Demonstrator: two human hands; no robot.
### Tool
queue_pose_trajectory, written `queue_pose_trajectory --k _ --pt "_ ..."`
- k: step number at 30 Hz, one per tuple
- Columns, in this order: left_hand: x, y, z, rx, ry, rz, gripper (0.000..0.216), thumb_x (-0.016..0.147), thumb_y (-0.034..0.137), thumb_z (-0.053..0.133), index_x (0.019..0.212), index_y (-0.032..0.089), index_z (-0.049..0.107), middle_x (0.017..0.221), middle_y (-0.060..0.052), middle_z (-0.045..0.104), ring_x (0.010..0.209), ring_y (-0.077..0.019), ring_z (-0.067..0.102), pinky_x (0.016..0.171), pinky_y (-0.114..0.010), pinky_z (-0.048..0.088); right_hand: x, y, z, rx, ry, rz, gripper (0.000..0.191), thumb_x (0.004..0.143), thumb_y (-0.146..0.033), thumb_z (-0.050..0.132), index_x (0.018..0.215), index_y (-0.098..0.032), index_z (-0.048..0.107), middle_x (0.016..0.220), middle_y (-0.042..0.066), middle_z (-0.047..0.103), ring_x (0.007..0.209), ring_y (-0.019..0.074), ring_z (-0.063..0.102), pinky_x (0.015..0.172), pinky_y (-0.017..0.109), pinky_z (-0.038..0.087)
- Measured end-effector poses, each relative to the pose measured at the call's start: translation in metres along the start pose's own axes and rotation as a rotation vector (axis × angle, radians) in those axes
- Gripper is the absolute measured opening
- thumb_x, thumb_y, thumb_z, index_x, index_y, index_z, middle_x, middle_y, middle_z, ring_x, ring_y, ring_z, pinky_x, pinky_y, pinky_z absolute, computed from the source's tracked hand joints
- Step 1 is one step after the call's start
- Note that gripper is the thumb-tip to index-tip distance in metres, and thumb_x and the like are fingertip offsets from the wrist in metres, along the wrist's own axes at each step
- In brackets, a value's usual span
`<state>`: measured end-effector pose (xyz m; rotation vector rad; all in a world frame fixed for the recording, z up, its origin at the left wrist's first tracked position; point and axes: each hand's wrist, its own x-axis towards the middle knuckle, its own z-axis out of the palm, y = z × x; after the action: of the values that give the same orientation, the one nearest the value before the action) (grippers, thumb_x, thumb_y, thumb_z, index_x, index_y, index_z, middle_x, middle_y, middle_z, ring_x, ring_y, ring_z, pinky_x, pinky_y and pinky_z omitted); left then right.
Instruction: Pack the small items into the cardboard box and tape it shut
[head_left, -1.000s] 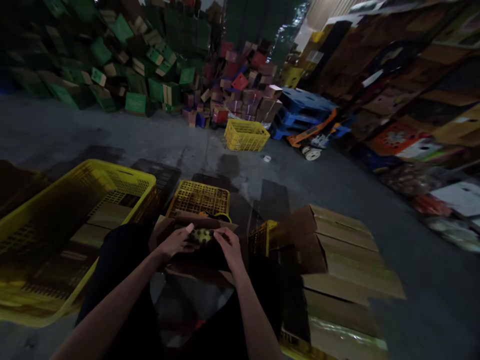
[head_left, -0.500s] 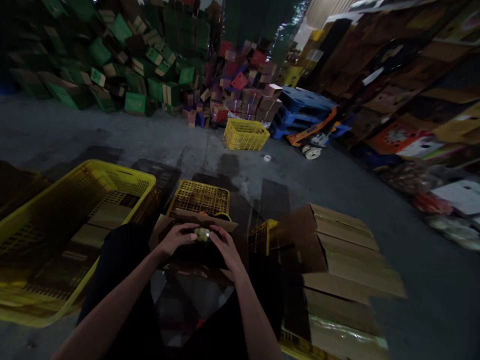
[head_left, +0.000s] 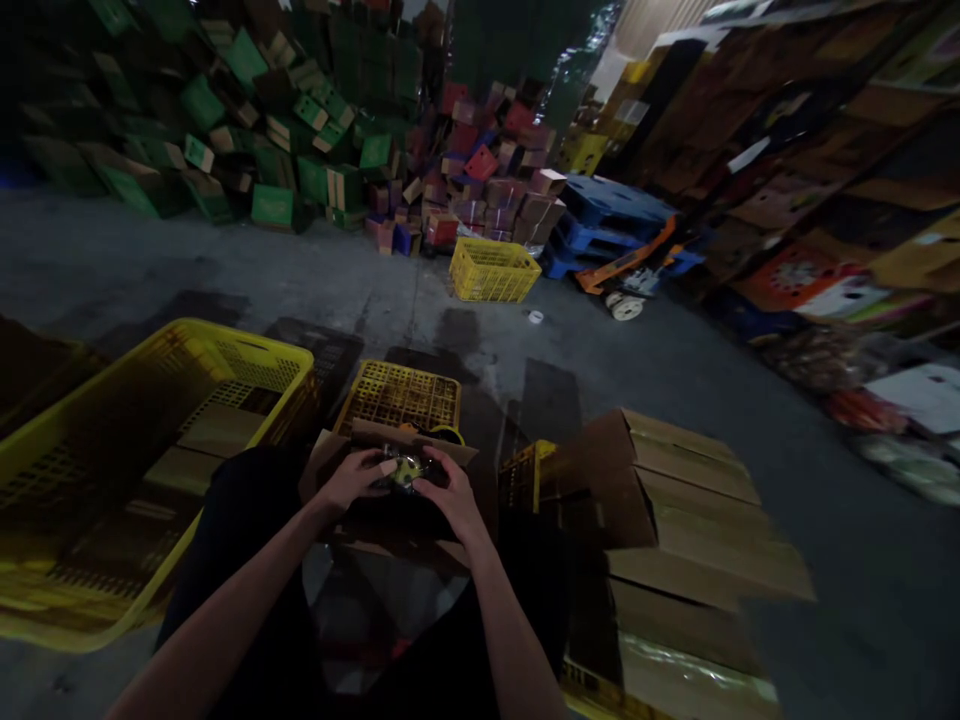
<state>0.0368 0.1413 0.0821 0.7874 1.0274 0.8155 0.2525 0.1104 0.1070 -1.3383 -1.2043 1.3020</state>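
While two hands (head_left: 409,485) grip one fruit (head_left: 407,470), three yellow crates (head_left: 225,350) surround.

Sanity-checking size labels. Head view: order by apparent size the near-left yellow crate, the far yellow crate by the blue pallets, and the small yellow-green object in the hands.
1. Near-left yellow crate, partly because it is close.
2. Far yellow crate; distance shrinks it, so true size against the first is unsure.
3. Small yellow-green object.

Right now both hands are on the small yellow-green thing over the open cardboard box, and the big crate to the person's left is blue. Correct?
Not quite. The head view shows the big crate is yellow. Left hand and right hand do hold the small yellow-green thing over the open cardboard box.
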Motion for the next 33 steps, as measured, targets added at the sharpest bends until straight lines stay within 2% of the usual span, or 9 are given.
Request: queue_pose_trajectory --k 4,7,12,15,18,20,24,29,33 --pt "-0.001 0.004 0.0 -0.003 0.001 0.023 0.056 0.063 0.049 0.089 0.105 0.016 0.071 0.111 -0.012 0.07 0.101 -0.0304 0.067 0.077 -0.039 0.061 0.001 0.001 0.002 0.079 0.007 -0.01 0.065 0.068 -0.035 0.084 0.13 -0.031 0.063 0.13 0.003 0.067 0.117 0.0243 0.062 0.102 0.038 0.049" --pt "-0.002 0.006 -0.001 0.03 -0.005 0.07 0.047 0.066 0.049 0.087 0.099 0.017 0.072 0.102 -0.008 0.071 0.093 -0.0261 0.068 0.074 -0.033 0.06 0.002 0.003 0.001 0.114 0.022 0.003 0.057 0.075 -0.039 0.079 0.128 -0.03 0.063 0.123 0.003 0.07 0.117 0.0238 0.062 0.101 0.037 0.049" --pt "-0.003 0.006 -0.001 0.064 -0.044 0.151 0.039 0.07 0.047 0.084 0.093 0.017 0.074 0.092 -0.005 0.072 0.088 -0.0228 0.068 0.076 -0.028 0.056 0.003 0.009 -0.005 0.02 0.025 0.064 0.039 0.076 -0.047 0.077 0.108 -0.025 0.072 0.096 0.002 0.074 0.088 0.022 0.067 0.08 0.033 0.053" --pt "-0.002 0.006 0.0 0.029 -0.023 0.103 0.047 0.067 0.049 0.085 0.099 0.017 0.074 0.099 -0.008 0.073 0.095 -0.0268 0.069 0.079 -0.033 0.058 0.002 0.008 -0.007 -0.052 0.037 0.017 0.027 0.077 -0.047 0.075 0.09 -0.023 0.073 0.083 0.0 0.071 0.077 0.02 0.064 0.072 0.03 0.049" --pt "-0.003 0.005 0.002 -0.027 -0.018 0.046 0.061 0.066 0.053 0.086 0.114 0.018 0.07 0.121 -0.013 0.068 0.113 -0.0321 0.064 0.085 -0.039 0.058 0.003 0.006 -0.008 -0.119 0.078 -0.066 0.021 0.078 -0.043 0.074 0.082 -0.023 0.072 0.077 -0.001 0.069 0.074 0.0192 0.061 0.07 0.029 0.046" --pt "-0.003 0.004 0.003 -0.042 -0.015 -0.031 0.068 0.067 0.059 0.084 0.118 0.018 0.068 0.128 -0.016 0.064 0.116 -0.0336 0.063 0.087 -0.042 0.058 0.003 0.004 -0.007 -0.156 0.079 -0.109 0.017 0.079 -0.04 0.073 0.08 -0.023 0.072 0.078 0.0 0.069 0.075 0.0194 0.062 0.071 0.029 0.046" --pt "-0.005 0.002 0.003 -0.063 -0.067 -0.212 0.069 0.073 0.071 0.072 0.111 0.014 0.068 0.12 -0.02 0.068 0.105 -0.0332 0.069 0.089 -0.046 0.058 0.001 0.003 -0.003 -0.196 0.032 -0.174 0.015 0.081 -0.038 0.072 0.081 -0.023 0.073 0.082 0.001 0.072 0.08 0.0208 0.065 0.076 0.03 0.048" --pt "-0.002 0.001 0.0 -0.112 -0.079 -0.087 0.05 0.068 0.052 0.085 0.1 0.016 0.072 0.109 -0.011 0.073 0.11 -0.0308 0.066 0.095 -0.043 0.056 -0.001 -0.003 0.0 -0.139 -0.053 -0.213 0.017 0.082 -0.04 0.072 0.086 -0.023 0.074 0.097 0.004 0.074 0.098 0.0235 0.067 0.091 0.033 0.049" --pt "-0.002 0.002 -0.001 -0.133 -0.036 -0.036 0.054 0.061 0.041 0.091 0.106 0.017 0.073 0.109 -0.011 0.072 0.107 -0.0307 0.067 0.094 -0.045 0.055 0.001 -0.004 -0.002 -0.066 0.019 -0.098 0.029 0.089 -0.048 0.065 0.101 -0.025 0.075 0.115 0.005 0.073 0.115 0.0258 0.063 0.105 0.038 0.044"
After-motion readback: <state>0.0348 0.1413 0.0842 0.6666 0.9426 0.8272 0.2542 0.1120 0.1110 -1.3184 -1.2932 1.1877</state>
